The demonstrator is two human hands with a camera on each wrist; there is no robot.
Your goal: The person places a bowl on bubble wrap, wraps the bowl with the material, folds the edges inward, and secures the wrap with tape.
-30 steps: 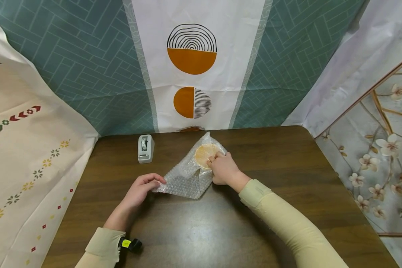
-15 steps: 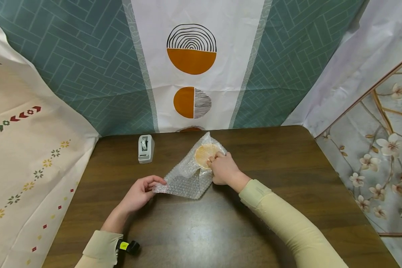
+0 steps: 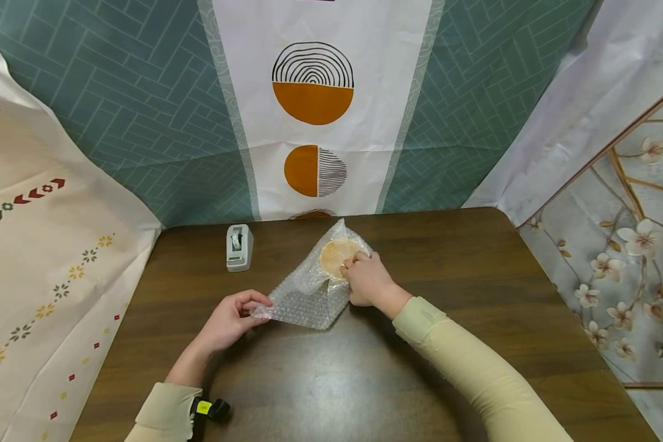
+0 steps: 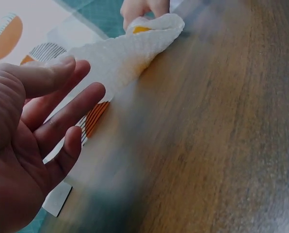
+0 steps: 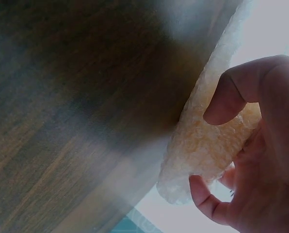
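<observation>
A sheet of clear bubble wrap [image 3: 304, 304] lies folded around a round, pale orange thing [image 3: 331, 256] near the table's back edge; its kind is hard to tell through the film. My left hand [image 3: 226, 322] pinches the left corner of the wrap between thumb and fingers. In the left wrist view, that hand's [image 4: 23, 131] lower fingers are bent loosely beside the wrap. My right hand [image 3: 369, 279] grips the wrapped thing at its right side. Seen from the right wrist, thumb and fingers close around the bubble wrap [image 5: 188, 155], with orange showing through.
A white tape dispenser [image 3: 239, 247] stands at the back left of the dark wooden table [image 3: 453, 264]. Patterned cloth [image 3: 182, 110] hangs behind the table and at both sides. A black strap device [image 3: 212, 408] is on the left wrist.
My left hand has shifted its fingers and thumb on the wrap's corner, its wrist turning slightly. The right hand keeps its place on the wrapped thing. The head view has tilted a little.
</observation>
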